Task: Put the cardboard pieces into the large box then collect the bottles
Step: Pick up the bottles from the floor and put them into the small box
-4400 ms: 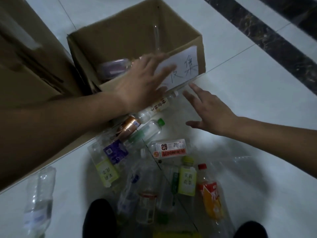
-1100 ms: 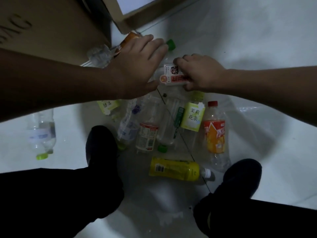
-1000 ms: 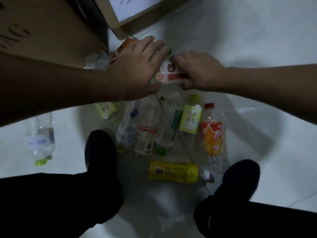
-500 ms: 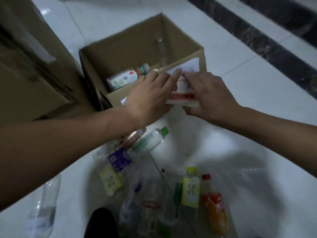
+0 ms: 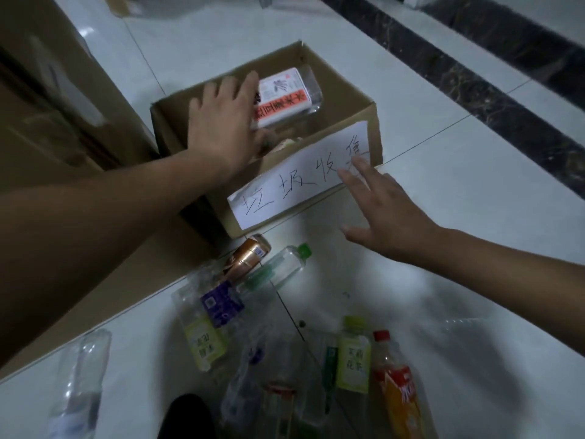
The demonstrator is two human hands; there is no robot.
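Observation:
My left hand (image 5: 221, 122) reaches over the small open cardboard box (image 5: 375, 122) and grips one end of a clear bottle with a white-and-orange label (image 5: 285, 96), held above the box's inside. My right hand (image 5: 386, 217) hovers open, fingers spread, in front of the handwritten paper label (image 5: 285, 191) on the box's near wall, holding nothing. Several empty bottles lie on the floor below: a bronze one (image 5: 247, 258), a green-capped clear one (image 5: 285, 264), a purple-labelled one (image 5: 221, 304), a yellow-green tea bottle (image 5: 353, 359) and an orange drink bottle (image 5: 399, 391).
A large cardboard box (image 5: 47, 122) stands at the left, with its flap (image 5: 126, 280) lying on the white tile floor. A lone clear bottle (image 5: 79, 384) lies at the lower left. My dark shoe (image 5: 186, 416) is at the bottom edge. A dark marble strip (image 5: 474, 74) crosses the upper right.
Both hands lifted the white-and-orange bottle from the floor pile up to the small box. My right hand has let go and drawn back; my left hand now carries it over the box.

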